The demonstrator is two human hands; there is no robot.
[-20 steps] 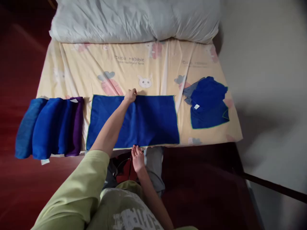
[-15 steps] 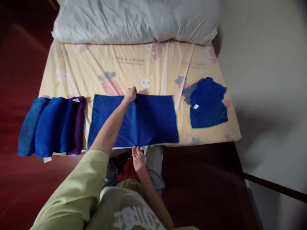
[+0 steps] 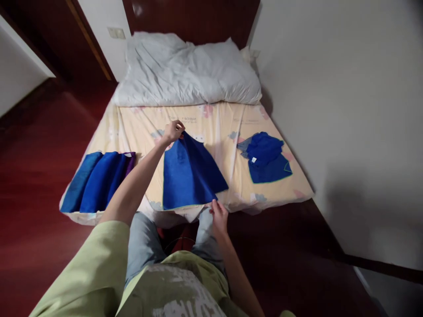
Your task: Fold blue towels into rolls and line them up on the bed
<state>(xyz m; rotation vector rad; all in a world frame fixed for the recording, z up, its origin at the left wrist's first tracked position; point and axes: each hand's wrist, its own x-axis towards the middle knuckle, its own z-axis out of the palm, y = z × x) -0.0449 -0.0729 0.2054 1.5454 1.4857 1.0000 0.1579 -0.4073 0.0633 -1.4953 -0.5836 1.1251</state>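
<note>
A blue cloth [image 3: 191,176] with a thin green edge hangs partly lifted over the front middle of the bed. Its far edge is pinched by my left hand [image 3: 174,131], which raises it into a peak. Down at the near edge, my right hand [image 3: 219,215] grips the cloth's front right part between thumb and fingers. Several folded cloths, blue [image 3: 99,182] and purple [image 3: 131,162], lie side by side on the left. On the right is a loose pile of blue cloths [image 3: 266,149] with a white tag.
The bed has a yellow patterned sheet [image 3: 224,119]. Across its far end lies a thick grey-white quilt [image 3: 188,75], with a dark headboard [image 3: 191,17] behind. A pale wall [image 3: 346,88] runs along the right, and my legs are against the near edge.
The flat cloth has been lifted at its far edge and drawn together. My right hand has moved right and closed on the near edge. The view has tilted up, showing the headboard.
</note>
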